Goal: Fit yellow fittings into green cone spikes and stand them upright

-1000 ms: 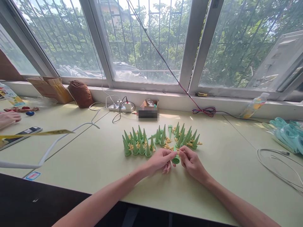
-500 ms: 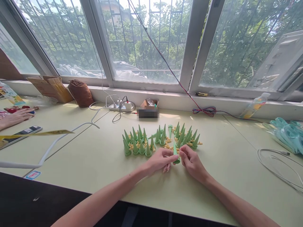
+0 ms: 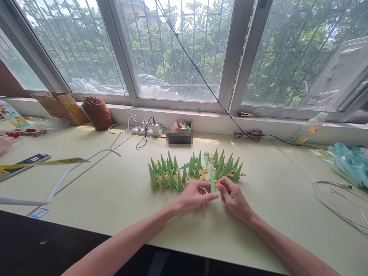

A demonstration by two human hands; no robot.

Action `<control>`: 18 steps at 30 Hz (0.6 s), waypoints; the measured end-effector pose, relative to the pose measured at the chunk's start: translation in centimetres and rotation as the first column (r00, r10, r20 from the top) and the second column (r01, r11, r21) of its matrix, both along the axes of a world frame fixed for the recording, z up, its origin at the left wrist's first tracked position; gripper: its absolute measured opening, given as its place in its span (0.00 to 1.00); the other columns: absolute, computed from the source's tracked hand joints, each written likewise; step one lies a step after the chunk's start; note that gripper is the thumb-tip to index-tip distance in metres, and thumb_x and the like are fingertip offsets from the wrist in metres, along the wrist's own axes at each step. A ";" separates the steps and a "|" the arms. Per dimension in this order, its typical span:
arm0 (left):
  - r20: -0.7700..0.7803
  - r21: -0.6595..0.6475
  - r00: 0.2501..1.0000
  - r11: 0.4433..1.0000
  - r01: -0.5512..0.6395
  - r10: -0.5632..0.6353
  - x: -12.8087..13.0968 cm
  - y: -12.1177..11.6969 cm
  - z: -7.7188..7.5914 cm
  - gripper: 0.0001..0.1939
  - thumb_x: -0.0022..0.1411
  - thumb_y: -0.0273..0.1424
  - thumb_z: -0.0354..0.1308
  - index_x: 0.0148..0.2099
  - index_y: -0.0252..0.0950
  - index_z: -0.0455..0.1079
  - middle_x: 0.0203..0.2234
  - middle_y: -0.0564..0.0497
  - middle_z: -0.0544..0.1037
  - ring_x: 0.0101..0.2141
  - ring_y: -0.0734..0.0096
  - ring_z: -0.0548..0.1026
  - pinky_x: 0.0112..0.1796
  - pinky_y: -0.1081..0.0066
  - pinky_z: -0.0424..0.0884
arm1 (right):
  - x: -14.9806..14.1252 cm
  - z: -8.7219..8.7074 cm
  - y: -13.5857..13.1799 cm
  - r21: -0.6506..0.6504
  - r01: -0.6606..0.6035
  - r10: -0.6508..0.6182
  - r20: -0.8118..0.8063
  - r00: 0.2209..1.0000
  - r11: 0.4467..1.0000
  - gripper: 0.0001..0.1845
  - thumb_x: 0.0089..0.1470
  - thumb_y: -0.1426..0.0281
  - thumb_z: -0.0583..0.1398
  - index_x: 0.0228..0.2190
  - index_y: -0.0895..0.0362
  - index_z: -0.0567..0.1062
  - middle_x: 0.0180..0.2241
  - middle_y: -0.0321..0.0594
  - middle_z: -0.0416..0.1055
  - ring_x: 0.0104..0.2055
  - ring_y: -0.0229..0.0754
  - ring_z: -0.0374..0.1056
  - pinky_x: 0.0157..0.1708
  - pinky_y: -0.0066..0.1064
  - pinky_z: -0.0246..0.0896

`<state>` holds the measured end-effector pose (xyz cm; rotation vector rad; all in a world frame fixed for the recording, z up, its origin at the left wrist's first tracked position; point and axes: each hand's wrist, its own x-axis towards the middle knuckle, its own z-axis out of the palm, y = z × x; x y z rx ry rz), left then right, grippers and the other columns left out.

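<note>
Low over the table, my left hand (image 3: 193, 196) grips a slim green plastic cone (image 3: 212, 183) near its base, point up. My right hand (image 3: 233, 196) is closed in a pinch right beside the cone; whatever its fingertips hold is too small or hidden to make out. Behind my hands, more green cones (image 3: 172, 182) stand in clusters to the left, middle and right. One cone (image 3: 206, 158) stands with its wide end up. Small yellow pieces (image 3: 203, 179) lie loose among the clusters, and some stick out beside the cones.
A power strip (image 3: 138, 129) with cables and a small open carton (image 3: 188, 125) sit by the window. To the right are a coiled white cable (image 3: 326, 197), a bottle (image 3: 309, 129) and teal items in plastic (image 3: 343, 159). Another person's hand (image 3: 6, 143) shows at far left.
My left hand has turned the cone more upright, so its hollow base no longer faces me. My right hand stays nearly still. The other person's hand has drawn back toward the left edge.
</note>
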<state>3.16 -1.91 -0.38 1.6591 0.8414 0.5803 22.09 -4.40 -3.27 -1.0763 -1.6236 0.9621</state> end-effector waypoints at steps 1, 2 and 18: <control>-0.005 0.024 1.000 1.000 -0.004 0.004 0.0 0.0 0.0 0.20 0.59 0.44 0.61 0.27 0.35 0.62 0.16 0.59 0.63 0.18 0.78 0.66 0.20 0.78 0.58 | 0.0 0.0 0.0 -0.001 0.001 -0.001 0.003 1.000 1.000 0.16 0.66 0.57 0.52 0.29 0.53 0.62 0.20 0.28 0.52 0.20 0.35 0.47 0.20 0.28 0.43; -0.008 0.050 1.000 0.999 -0.010 0.010 0.0 0.0 -0.1 0.20 0.59 0.43 0.62 0.27 0.35 0.61 0.16 0.59 0.62 0.18 0.79 0.65 0.20 0.78 0.56 | 0.0 0.0 0.0 -0.001 0.002 -0.002 0.007 1.000 1.000 0.17 0.66 0.57 0.52 0.29 0.53 0.62 0.19 0.28 0.52 0.20 0.35 0.47 0.19 0.28 0.43; 0.005 0.465 0.996 0.881 -0.082 0.090 0.3 -0.2 -1.0 0.09 0.58 0.33 0.65 0.38 0.34 0.74 0.34 0.52 0.69 0.24 0.80 0.69 0.26 0.77 0.67 | -0.1 0.0 0.1 0.010 0.003 -0.003 0.021 1.000 1.000 0.17 0.66 0.57 0.51 0.29 0.54 0.61 0.20 0.28 0.52 0.20 0.35 0.47 0.20 0.28 0.43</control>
